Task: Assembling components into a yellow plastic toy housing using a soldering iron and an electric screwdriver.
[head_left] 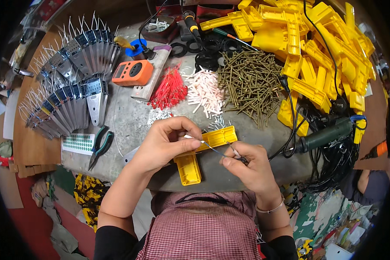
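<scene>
My left hand (167, 141) pinches a small white sleeve (187, 136) between thumb and fingertips. From there a thin wire (214, 150) runs across to my right hand (251, 167), whose closed fingers grip the wire and a dark cable end. Beneath both hands lies a yellow plastic housing half (188, 171), open side up, its long arm reaching up to the right. Just beyond it are a small heap of short metal screws (217, 123), a pile of pinkish-white tubes (205, 91) and a bundle of red-coated parts (170, 89).
Long brass-coloured screws (251, 82) and many yellow housings (320, 56) pile up at the right. A green soldering-iron-like tool (327, 134) lies near black cables. At left are metal plates with wires (69, 95), an orange meter (133, 73), pliers (101, 145) and a dotted sticker sheet (78, 142).
</scene>
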A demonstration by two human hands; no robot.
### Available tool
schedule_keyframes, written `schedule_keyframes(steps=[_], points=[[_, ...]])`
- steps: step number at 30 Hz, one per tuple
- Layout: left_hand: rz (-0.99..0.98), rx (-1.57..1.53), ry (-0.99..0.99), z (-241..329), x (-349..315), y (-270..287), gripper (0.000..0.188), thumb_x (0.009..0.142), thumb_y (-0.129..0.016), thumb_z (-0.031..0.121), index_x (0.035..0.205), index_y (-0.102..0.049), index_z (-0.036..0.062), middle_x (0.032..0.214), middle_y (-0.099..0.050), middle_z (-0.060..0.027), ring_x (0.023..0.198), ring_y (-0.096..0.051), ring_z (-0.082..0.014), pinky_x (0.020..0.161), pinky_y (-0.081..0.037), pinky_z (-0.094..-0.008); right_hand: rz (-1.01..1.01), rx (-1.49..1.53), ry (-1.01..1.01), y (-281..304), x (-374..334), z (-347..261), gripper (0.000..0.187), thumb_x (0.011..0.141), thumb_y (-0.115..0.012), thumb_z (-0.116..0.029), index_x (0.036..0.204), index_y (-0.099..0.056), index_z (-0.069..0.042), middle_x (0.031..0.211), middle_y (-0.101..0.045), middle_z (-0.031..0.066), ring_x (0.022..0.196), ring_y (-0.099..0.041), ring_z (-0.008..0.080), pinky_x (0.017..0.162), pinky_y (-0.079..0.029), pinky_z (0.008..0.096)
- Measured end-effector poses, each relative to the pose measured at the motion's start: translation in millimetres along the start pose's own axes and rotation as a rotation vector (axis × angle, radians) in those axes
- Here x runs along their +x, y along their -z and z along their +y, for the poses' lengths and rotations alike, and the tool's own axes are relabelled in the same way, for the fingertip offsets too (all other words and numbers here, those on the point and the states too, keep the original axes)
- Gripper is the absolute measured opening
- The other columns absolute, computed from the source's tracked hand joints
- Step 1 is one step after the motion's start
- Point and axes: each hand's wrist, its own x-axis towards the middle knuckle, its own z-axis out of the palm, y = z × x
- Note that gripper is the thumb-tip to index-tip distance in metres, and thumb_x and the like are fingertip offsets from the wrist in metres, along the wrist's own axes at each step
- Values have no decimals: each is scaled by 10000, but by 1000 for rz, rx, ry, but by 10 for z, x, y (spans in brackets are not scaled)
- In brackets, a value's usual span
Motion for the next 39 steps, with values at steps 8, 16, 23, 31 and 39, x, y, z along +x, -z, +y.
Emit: schedule_keyframes(steps=[8, 16, 23, 31, 39], points=[[18, 38, 79, 104, -4, -27, 126, 790, -747, 15, 875, -656, -1, 905, -686, -92, 854, -643, -137, 794, -509, -271, -89, 3, -57, 48, 72, -38, 112, 837, -659, -76, 812, -626, 28, 611, -535, -3, 598, -447, 17, 505, -358, 233], [-2, 423, -19, 24, 41, -327, 142, 755, -738, 3, 874, -662, -9, 875, -670, -69, 827, -632, -147, 765, -504, -290, -79, -206, 61, 154, -11, 138, 216, 874, -687, -224, 977, -674, -34, 841, -692, 137, 749, -679, 183, 682, -524, 331], [113, 577, -11, -143, -212, 31, 522, 828, -766, 112, 1262, -501, -5, 1097, -616, -106, 1000, -581, -175, 892, -454, -294, 102, 68, 369, -45, 2, 310, 122, 805, -657, -71, 840, -570, 6, 699, -628, 148, 652, -633, 273, 620, -477, 384], [-112, 1169, -363, 369, -296, -389, 165, 825, -711, -20, 973, -642, 1, 879, -643, -103, 788, -604, -192, 728, -484, -267, -78, 73, 291, 101, -139, 153, 154, 818, -649, -107, 832, -555, 14, 738, -617, 137, 659, -606, 284, 631, -476, 381], [-119, 1020, -445, 311, -359, -464, 308, 689, -772, 12, 986, -689, 18, 768, -619, -98, 639, -630, -232, 555, -492, -312, -143, -360, 529, 19, -152, 80, 129, 909, -599, -157, 907, -568, -32, 851, -516, 110, 771, -599, 294, 644, -521, 381]])
